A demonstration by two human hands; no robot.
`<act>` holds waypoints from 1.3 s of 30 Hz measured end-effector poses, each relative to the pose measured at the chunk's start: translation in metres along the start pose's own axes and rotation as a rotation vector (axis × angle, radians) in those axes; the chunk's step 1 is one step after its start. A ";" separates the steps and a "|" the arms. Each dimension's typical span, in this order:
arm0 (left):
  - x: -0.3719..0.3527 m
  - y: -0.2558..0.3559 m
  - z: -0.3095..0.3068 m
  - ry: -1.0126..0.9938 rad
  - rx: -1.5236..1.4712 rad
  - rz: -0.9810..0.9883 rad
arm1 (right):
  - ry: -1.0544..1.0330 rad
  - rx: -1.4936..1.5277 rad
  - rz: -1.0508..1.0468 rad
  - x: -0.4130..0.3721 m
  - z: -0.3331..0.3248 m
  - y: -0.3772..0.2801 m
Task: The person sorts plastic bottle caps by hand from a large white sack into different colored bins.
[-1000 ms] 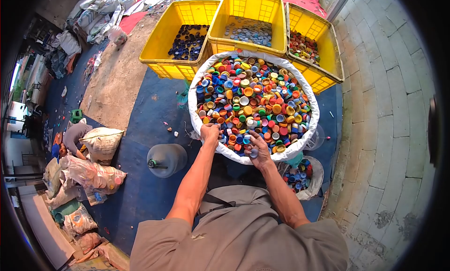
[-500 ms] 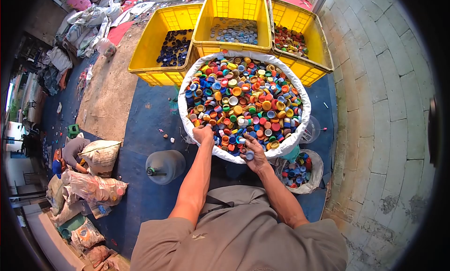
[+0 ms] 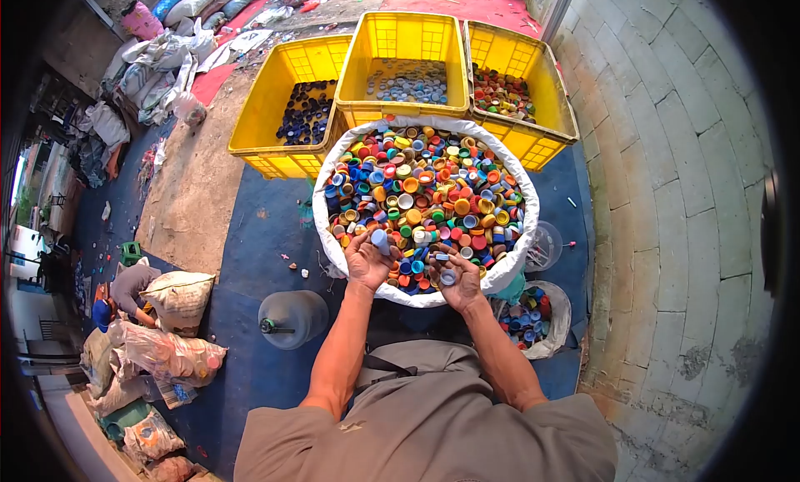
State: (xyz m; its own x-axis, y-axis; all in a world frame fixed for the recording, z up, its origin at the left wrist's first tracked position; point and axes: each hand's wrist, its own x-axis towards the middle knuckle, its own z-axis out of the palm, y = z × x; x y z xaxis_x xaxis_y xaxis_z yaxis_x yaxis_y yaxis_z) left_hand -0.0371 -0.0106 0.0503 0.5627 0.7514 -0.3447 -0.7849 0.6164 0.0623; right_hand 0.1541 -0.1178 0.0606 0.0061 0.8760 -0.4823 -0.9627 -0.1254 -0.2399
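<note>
A large round sack with a rolled white rim [image 3: 533, 200] is full of mixed coloured bottle caps [image 3: 429, 190]. At its near left edge my left hand [image 3: 368, 264] is turned palm up, fingers curled around light blue bottle caps [image 3: 381, 239] that look stacked. My right hand [image 3: 463, 284] is at the near rim, also palm up, with a pale bottle cap [image 3: 448, 277] in the palm and another whitish-blue one by the fingertips. Beyond the sack stand three yellow crates [image 3: 404, 115]; they hold dark blue caps [image 3: 307, 115], pale blue caps [image 3: 408, 84] and red-orange caps [image 3: 502, 94].
A clear plastic jug [image 3: 293, 319] stands left of the sack. To the right are a smaller sack of caps [image 3: 533, 315] and a clear container [image 3: 543, 244]. A block wall [image 3: 667, 199] bounds the right side. Another person [image 3: 129, 292] bends beside stuffed sacks [image 3: 179, 303] at far left.
My left hand has turned palm up and now shows light blue caps. My right hand has shifted slightly right and opened its palm toward me. The view has tilted, so the crates appear lower.
</note>
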 end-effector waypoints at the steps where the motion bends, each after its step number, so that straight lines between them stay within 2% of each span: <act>1: 0.004 -0.005 0.000 -0.020 -0.013 -0.007 | -0.007 0.017 0.001 -0.001 0.003 -0.003; 7: 0.013 -0.038 -0.004 0.199 0.107 -0.050 | 0.084 0.116 -0.053 -0.003 -0.002 -0.010; 14: 0.005 -0.052 -0.035 0.201 0.093 -0.129 | 0.108 0.064 -0.050 -0.006 -0.034 -0.007; 17: 0.004 -0.059 -0.040 0.350 0.138 -0.108 | 0.178 0.046 -0.067 -0.002 -0.053 0.000; 21: 0.039 -0.060 -0.063 0.568 0.139 -0.170 | 0.313 0.011 -0.043 0.001 -0.040 0.001; 23: 0.071 -0.049 -0.032 0.544 0.139 -0.201 | -0.001 0.084 -0.008 0.043 -0.066 -0.010; 24: 0.093 -0.044 0.002 0.460 0.122 -0.140 | 0.012 0.063 -0.053 0.057 -0.031 -0.028; 25: 0.119 -0.034 0.041 0.488 0.121 -0.073 | 0.027 0.042 -0.098 0.069 0.010 -0.046; 26: 0.132 -0.019 0.088 0.223 0.203 -0.027 | 0.043 0.020 -0.142 0.081 0.050 -0.064; 27: 0.150 -0.004 0.128 0.076 0.100 -0.006 | -0.166 0.067 -0.202 0.098 0.077 -0.087; 28: 0.151 0.009 0.176 0.023 0.076 0.004 | -0.303 0.088 -0.260 0.079 0.135 -0.104; 30: 0.144 0.025 0.240 0.048 0.135 0.165 | -0.376 0.133 -0.326 0.086 0.178 -0.130; 33: 0.147 0.050 0.237 -0.001 0.233 0.231 | -0.302 0.042 -0.385 0.089 0.187 -0.143; 35: 0.129 0.054 0.217 0.099 0.201 0.259 | -0.216 0.032 -0.396 0.083 0.168 -0.135; 37: 0.123 0.062 0.167 0.153 0.270 0.284 | -0.105 -0.158 -0.419 0.076 0.131 -0.121; 39: 0.104 0.066 0.112 0.240 0.302 0.271 | -0.007 -0.218 -0.363 0.076 0.076 -0.104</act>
State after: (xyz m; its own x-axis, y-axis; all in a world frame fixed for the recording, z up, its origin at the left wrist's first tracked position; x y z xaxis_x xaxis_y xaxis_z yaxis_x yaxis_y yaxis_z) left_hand -0.0013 0.1345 0.1238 0.2438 0.8412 -0.4826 -0.7648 0.4728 0.4376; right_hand 0.2345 -0.0032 0.1131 0.3318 0.8846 -0.3276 -0.8183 0.0971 -0.5666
